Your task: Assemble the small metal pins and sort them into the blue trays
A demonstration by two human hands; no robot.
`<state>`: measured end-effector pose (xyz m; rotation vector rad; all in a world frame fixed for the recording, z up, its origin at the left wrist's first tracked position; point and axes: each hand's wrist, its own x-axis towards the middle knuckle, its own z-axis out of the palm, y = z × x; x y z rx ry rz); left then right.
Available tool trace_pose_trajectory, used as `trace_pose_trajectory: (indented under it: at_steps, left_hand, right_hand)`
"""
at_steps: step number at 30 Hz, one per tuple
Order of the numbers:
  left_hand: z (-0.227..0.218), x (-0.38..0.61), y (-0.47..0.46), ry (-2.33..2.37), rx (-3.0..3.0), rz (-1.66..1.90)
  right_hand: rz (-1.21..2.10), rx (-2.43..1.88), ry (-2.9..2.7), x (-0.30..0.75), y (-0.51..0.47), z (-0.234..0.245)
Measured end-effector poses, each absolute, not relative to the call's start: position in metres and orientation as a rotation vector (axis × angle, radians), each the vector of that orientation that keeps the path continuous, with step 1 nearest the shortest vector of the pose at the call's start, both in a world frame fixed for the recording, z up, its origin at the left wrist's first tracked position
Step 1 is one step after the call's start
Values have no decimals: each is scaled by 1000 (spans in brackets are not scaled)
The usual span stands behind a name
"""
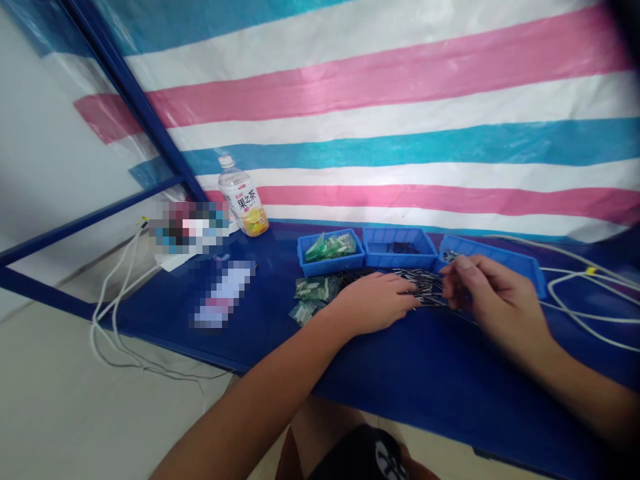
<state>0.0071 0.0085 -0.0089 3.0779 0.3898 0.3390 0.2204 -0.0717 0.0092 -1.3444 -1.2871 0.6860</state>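
My left hand [377, 303] lies palm down at the near edge of a pile of thin, dark and silvery metal pieces [425, 281], possibly screws, its fingers stretched over them. Just right of the pile, my right hand [493, 287] is raised with thumb and fingers pinched together; whatever sits between them is too small to name. Behind it stands a blue bin [525, 267] with some small silvery pieces at its left end. A middle blue bin [400, 260] holds a few dark pieces. In the left blue bin [330, 268] are small green-tinted plastic bags [327, 247].
Small bags of pale parts [315, 290] lie left of my left hand. Farther left stand a drink bottle [245, 200] and blurred-out items. White cables [575, 300] run along the blue tabletop [425, 373] at right. A striped sheet [375, 147] hangs behind.
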Motion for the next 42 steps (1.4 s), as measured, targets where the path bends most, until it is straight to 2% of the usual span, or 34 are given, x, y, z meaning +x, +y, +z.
trace_pose_trajectory:
  at_steps: [3, 7, 11, 16, 27, 35, 42]
  left_hand:
    - [-7, 1, 12, 431, 3029, 370]
    - [-7, -3, 15, 450, 2975, 421]
    - [-5, -8, 17, 533, 2906, 511]
    - [-1, -11, 18, 612, 2851, 565]
    - [-7, -10, 19, 684, 2818, 629]
    - [-11, -3, 16, 688, 2772, 659]
    - [-11, 2, 9, 745, 2672, 798]
  right_hand:
    - [645, -1382, -1424, 225, -71, 5]
    - [366, -1495, -1728, 230, -67, -1]
    - [195, -1396, -2085, 232, -62, -6]
    - [111, -1364, -2264, 232, -59, -13]
    - [148, -1323, -2324, 239, -52, -19]
    - [113, -1381, -2163, 239, -51, -18]
    - [509, -1419, -1668, 237, -51, -20]
